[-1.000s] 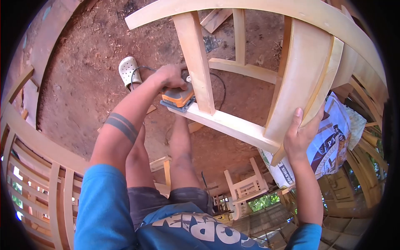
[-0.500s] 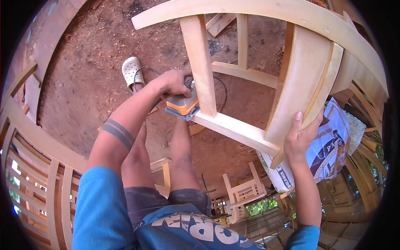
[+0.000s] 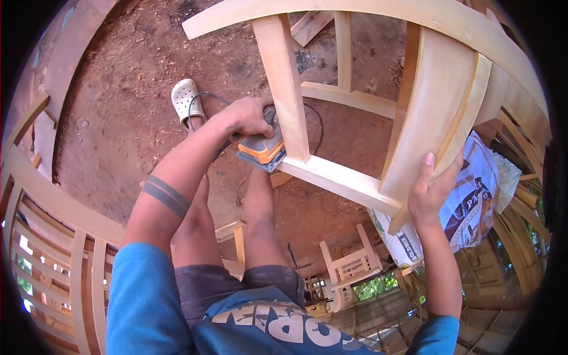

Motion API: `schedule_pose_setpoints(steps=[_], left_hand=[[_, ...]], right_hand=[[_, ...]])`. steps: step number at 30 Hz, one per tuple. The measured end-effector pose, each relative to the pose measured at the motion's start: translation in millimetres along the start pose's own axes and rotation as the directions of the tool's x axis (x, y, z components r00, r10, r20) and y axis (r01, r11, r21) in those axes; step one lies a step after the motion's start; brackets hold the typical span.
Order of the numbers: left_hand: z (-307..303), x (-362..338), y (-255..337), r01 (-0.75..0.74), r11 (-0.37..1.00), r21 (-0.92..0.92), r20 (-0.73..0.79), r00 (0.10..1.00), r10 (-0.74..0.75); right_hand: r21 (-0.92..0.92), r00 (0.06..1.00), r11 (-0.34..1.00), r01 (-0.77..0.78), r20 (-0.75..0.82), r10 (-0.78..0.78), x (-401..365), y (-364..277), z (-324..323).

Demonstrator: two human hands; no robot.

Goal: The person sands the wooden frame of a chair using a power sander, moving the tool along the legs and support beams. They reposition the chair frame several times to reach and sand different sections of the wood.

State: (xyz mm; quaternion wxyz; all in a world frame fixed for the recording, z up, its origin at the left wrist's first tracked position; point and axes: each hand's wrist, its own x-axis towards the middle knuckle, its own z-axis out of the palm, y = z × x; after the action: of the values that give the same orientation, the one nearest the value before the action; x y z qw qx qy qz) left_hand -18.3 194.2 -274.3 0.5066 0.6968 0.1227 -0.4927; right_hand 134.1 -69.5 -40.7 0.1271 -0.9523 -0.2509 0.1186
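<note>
My left hand (image 3: 251, 118) is wrapped over the top of an orange and grey power sander (image 3: 260, 148). The sander's flat base meets the end of a pale wooden rail, beside an upright post. My right hand (image 3: 435, 189) grips the lower edge of a wide board on the same wooden chair frame (image 3: 349, 183), its thumb on the near face and the other fingers hidden behind. The frame is tilted, with a long curved piece (image 3: 355, 7) across the top of the view. A dark cord (image 3: 204, 94) loops near the sander.
A white printed sack (image 3: 467, 204) lies beneath my right forearm. Slatted wooden furniture (image 3: 77, 278) stands at the left, and a smaller chair frame (image 3: 355, 263) is behind my legs. My foot in a pale clog (image 3: 186, 97) rests on reddish dirt ground (image 3: 136, 77). Loose wood (image 3: 310, 26) lies farther off.
The chair frame's lower rail and my right hand sit slightly further right in view. The sander has shifted very slightly right and down. Both hands keep their holds.
</note>
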Motion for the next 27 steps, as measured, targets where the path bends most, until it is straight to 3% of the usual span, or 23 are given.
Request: schedule_pose_setpoints(steps=[2, 3, 6, 12, 14, 16, 18, 20, 23, 26, 27], left_hand=[[-1.5, -5.2, -15.9, -0.012, 1.000, -0.016, -0.016, 1.000, 0.011], [-3.7, -0.6, -26.7, 0.056, 0.996, -0.072, 0.046, 0.998, -0.053], [-5.1, 13.0, -39.5, 0.118, 0.992, -0.035, 0.012, 0.993, -0.118], [0.4, -3.5, -8.9, -0.077, 0.997, -0.021, -0.034, 0.997, 0.076], [4.0, -5.9, -20.8, -0.077, 0.997, -0.031, -0.061, 0.995, 0.075], [-2.7, 1.5, -42.9, 0.093, 0.996, 0.005, -0.009, 0.996, -0.093], [-8.6, 8.8, -62.4, 0.153, 0.988, -0.021, 0.019, 0.988, -0.153], [-4.8, 17.6, -69.6, 0.126, 0.992, 0.012, 0.010, 0.992, -0.126], [2.6, 6.8, -38.3, -0.031, 1.000, -0.004, -0.047, 0.998, 0.031], [-1.8, -12.4, -13.5, -0.093, 0.994, -0.052, -0.017, 0.996, 0.093], [-3.1, -10.3, -17.7, -0.041, 0.998, -0.045, -0.028, 0.999, 0.039]], right_hand=[[-0.005, 0.999, 1.000, -0.030, 0.027, 0.030, -1.3, 0.7, -2.1], [-0.009, 0.998, 0.999, -0.049, 0.043, 0.049, -2.3, 0.4, -2.5], [0.007, 0.996, 0.997, -0.071, 0.049, 0.070, -1.9, -3.1, -3.9], [0.003, 0.998, 0.999, -0.054, 0.027, 0.054, -1.3, -2.2, -1.7], [0.006, 0.997, 0.998, -0.068, 0.045, 0.068, -0.3, -2.5, -3.5], [-0.011, 0.996, 0.998, -0.066, 0.062, 0.067, 0.3, -2.6, -4.0], [-0.049, 0.997, 0.998, -0.043, 0.068, 0.046, 0.2, -3.7, -6.3], [-0.022, 0.997, 0.999, -0.049, 0.063, 0.050, 1.5, -2.7, -5.2], [-0.005, 0.997, 0.999, -0.046, 0.068, 0.046, -1.0, -2.5, -5.1], [0.045, 0.998, 0.999, -0.029, 0.048, 0.027, -0.1, -1.4, -3.6], [0.072, 0.999, 0.997, -0.024, 0.038, 0.022, 0.5, -1.3, -3.0]])
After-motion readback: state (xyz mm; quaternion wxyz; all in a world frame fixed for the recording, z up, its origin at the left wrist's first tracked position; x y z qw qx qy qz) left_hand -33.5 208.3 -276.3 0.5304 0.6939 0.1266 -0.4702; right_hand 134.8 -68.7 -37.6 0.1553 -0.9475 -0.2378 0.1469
